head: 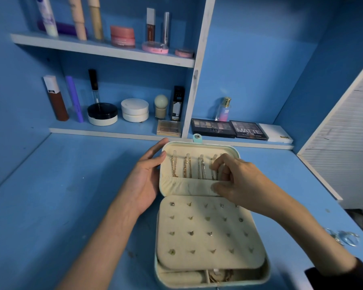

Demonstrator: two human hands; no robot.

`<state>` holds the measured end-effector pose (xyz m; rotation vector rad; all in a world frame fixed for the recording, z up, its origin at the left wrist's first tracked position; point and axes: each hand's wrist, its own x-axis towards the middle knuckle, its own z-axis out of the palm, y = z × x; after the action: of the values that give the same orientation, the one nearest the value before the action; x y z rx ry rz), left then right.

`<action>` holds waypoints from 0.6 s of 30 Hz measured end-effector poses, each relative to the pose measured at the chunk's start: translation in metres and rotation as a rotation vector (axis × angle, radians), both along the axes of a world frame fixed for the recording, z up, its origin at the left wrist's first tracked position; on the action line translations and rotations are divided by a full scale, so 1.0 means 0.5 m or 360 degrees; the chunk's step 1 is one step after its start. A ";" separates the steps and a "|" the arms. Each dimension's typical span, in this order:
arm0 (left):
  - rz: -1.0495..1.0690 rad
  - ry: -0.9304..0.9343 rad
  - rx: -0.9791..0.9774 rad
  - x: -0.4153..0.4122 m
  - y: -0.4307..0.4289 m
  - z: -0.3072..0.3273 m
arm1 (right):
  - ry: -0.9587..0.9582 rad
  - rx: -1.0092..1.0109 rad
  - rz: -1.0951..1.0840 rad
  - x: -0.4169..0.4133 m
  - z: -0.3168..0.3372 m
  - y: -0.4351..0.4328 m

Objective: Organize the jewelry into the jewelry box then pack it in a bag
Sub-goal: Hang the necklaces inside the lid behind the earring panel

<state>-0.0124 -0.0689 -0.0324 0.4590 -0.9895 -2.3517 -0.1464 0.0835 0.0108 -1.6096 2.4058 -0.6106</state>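
A cream jewelry box (258, 231) lies open on the blue desk. Several gold and silver chains (187, 167) hang from hooks inside its raised lid, their lower ends tucked into an elastic pocket (189, 186). An earring panel (208, 233) with several studs covers the base; more jewelry shows in a compartment (220, 276) below it. My left hand (145, 178) steadies the lid's left edge, fingers spread. At the lid's right side, my right hand (237, 181) pinches the rightmost chain by the pocket edge.
Silver hoop pieces (344, 237) lie on the desk at right. Shelves behind hold cosmetics: eyeshadow palettes (228, 127), a perfume bottle (223, 109), jars and tubes. A white slatted panel (344, 143) stands at right. No bag is in view.
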 end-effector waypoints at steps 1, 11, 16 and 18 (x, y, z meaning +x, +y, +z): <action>0.0003 -0.0002 0.0004 0.000 0.000 0.000 | 0.0014 -0.0034 0.0018 -0.002 -0.001 0.000; -0.0013 -0.0035 -0.0009 0.002 -0.002 -0.003 | -0.0724 -0.0347 -0.0337 -0.063 -0.003 -0.035; -0.0028 -0.0015 -0.0020 0.002 -0.001 -0.001 | -0.0991 -0.0471 -0.0435 -0.073 -0.008 -0.049; -0.0034 -0.0007 -0.0023 0.002 0.000 -0.001 | -0.1052 -0.0511 -0.0494 -0.071 -0.011 -0.055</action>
<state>-0.0116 -0.0689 -0.0327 0.4505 -1.0180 -2.3616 -0.1818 0.0560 0.0054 -0.8951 2.1097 -1.3877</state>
